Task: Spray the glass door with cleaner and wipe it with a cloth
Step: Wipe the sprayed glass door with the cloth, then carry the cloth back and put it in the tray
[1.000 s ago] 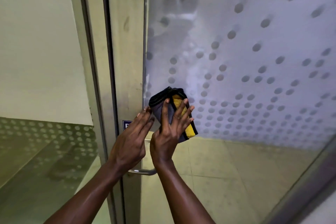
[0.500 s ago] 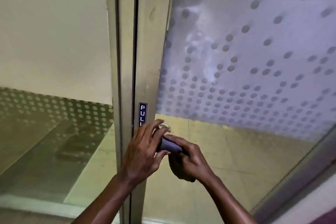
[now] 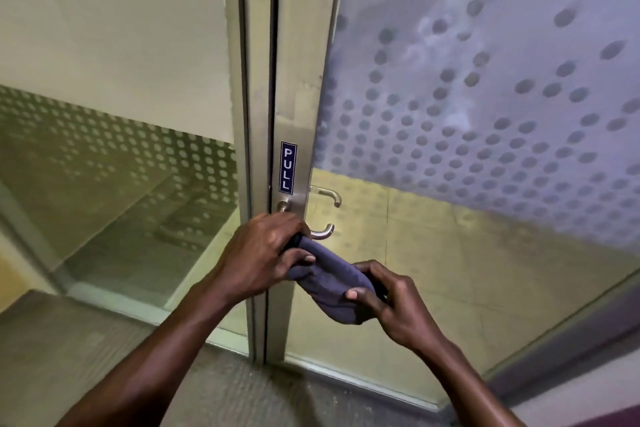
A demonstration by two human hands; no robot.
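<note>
Beside the door frame (image 3: 294, 80), both hands, left hand (image 3: 263, 253) and right hand (image 3: 391, 302), grip the cloth (image 3: 332, 281) below the handle (image 3: 322, 234).

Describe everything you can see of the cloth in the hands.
The cloth is a dark grey-blue, soft fabric, bunched into a thick roll. It slants from upper left to lower right in front of the door's clear lower glass, below the handle. The left hand grips its upper end; the right hand holds its lower end.
</note>
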